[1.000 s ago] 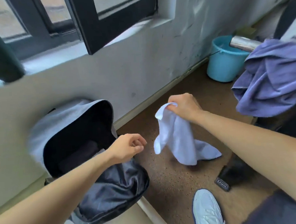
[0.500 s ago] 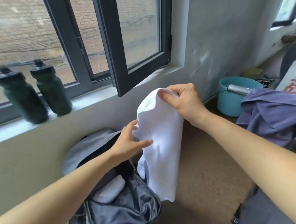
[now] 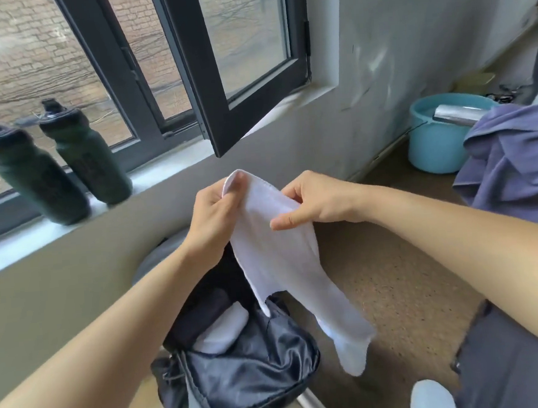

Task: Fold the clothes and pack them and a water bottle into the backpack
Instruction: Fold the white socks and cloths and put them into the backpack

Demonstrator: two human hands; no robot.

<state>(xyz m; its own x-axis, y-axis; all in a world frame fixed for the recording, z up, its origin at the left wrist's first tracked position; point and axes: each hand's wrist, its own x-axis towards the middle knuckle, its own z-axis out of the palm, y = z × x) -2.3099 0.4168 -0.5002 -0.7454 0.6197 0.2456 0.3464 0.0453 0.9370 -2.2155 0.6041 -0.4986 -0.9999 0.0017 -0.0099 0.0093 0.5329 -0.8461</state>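
Left hand [image 3: 213,215] has moved up to pinch the limp white cloth [image 3: 282,260] beside the gripping right hand [image 3: 315,200]

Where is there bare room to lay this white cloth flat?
Brown floor between the backpack, the wall and the blue bucket is bare. The windowsill right of the two green bottles is bare but narrow. Crowded: the right, where the purple garment hangs.
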